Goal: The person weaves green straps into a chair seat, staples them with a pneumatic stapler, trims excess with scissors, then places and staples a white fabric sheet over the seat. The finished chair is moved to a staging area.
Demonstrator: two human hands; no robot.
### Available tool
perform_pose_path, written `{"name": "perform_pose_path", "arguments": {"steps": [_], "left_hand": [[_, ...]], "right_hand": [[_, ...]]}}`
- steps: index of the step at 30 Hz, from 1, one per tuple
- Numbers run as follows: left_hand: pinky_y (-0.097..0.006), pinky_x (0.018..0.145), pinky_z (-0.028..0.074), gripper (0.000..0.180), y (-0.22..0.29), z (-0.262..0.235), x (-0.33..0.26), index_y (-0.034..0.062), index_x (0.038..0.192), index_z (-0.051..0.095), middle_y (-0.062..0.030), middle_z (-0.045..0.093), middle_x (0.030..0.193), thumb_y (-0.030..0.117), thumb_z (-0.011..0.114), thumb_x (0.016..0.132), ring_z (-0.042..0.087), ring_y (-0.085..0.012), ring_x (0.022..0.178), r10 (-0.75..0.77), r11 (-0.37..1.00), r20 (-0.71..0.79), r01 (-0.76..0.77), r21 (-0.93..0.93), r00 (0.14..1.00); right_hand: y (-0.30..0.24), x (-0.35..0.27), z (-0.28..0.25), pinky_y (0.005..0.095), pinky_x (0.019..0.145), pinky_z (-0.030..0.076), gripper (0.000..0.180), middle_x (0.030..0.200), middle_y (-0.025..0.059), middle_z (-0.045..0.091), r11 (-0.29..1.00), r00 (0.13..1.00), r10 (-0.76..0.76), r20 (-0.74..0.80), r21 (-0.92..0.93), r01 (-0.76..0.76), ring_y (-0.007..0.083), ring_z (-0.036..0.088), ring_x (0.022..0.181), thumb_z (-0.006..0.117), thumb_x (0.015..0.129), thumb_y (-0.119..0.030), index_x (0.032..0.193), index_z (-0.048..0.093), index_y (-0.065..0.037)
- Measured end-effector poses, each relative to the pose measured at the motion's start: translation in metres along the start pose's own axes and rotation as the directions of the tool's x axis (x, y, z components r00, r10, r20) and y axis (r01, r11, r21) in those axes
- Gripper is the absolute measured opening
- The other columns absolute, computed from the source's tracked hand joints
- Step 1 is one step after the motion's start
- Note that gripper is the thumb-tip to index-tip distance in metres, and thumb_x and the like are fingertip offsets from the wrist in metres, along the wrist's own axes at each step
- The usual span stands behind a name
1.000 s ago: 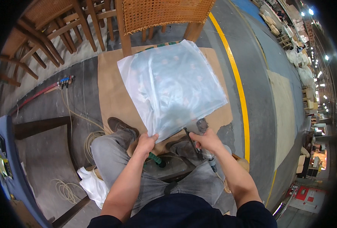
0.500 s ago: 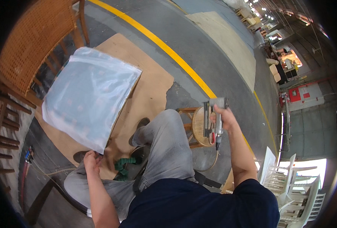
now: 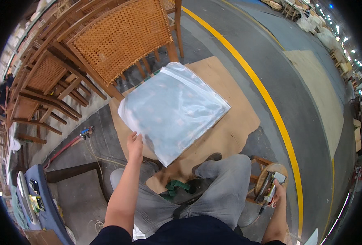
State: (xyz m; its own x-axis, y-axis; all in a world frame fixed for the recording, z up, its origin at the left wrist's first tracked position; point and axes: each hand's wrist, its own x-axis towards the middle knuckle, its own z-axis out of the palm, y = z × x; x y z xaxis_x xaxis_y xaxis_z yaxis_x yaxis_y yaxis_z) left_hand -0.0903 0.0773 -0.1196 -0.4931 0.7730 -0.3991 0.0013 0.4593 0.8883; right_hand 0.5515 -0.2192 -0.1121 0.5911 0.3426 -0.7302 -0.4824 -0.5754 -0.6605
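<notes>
A square cushioned seat (image 3: 173,108) wrapped in milky clear plastic rests on brown cardboard in front of me. My left hand (image 3: 135,145) is at its near left edge, fingers loosely stretched and a little apart; whether they touch the plastic I cannot tell. Over at the right, my right hand (image 3: 279,194) is closed around an air staple gun (image 3: 269,188). The tool is at the top of a round wooden stool (image 3: 285,169), lying on it or just above it. A green strap (image 3: 176,187) lies crumpled between my legs.
A cane-backed wooden chair (image 3: 124,36) stands directly beyond the wrapped seat, with several more chairs (image 3: 46,77) stacked at the left. The cardboard sheet (image 3: 240,118) covers the floor. A red hose (image 3: 66,146) and a blue padded piece (image 3: 46,200) are at lower left. A yellow line (image 3: 266,98) crosses the floor.
My view has swung left, bringing more chairs in. The staple gun, held up in my right hand before, has come down to the stool. My left hand has moved from the near corner along the left edge.
</notes>
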Motion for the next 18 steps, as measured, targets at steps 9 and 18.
{"name": "perform_pose_path", "arguments": {"steps": [9, 18], "left_hand": [[-0.059, 0.114, 0.048, 0.069, -0.009, 0.024, 0.077, 0.0041, 0.156, 0.047, -0.0149, 0.057, 0.155, 0.041, 0.072, 0.104, 0.058, -0.0381, 0.137, -0.233, 0.737, 0.420, 0.441, -0.513, 0.877], [-0.064, 0.113, 0.048, 0.067, -0.070, 0.020, -0.001, 0.0080, 0.157, 0.044, -0.0140, 0.058, 0.153, 0.027, 0.076, 0.101, 0.057, -0.0369, 0.136, -0.361, 0.553, 0.253, 0.425, -0.717, 0.898]], "right_hand": [[-0.032, -0.040, 0.161, 0.0321, 0.092, 0.056, 0.032, 0.121, 0.0117, 0.075, 0.631, 0.696, -0.707, 0.126, -0.333, 0.701, 0.0178, 0.070, 0.103, 0.071, 0.100, -0.010, 0.131, 0.070, -0.001], [0.059, -0.095, 0.418, 0.0537, 0.090, 0.058, 0.081, 0.143, 0.0178, 0.064, 0.931, 0.837, 0.056, 0.544, -0.331, 0.153, 0.0345, 0.068, 0.118, 0.061, 0.104, -0.061, 0.161, 0.039, -0.007]]}}
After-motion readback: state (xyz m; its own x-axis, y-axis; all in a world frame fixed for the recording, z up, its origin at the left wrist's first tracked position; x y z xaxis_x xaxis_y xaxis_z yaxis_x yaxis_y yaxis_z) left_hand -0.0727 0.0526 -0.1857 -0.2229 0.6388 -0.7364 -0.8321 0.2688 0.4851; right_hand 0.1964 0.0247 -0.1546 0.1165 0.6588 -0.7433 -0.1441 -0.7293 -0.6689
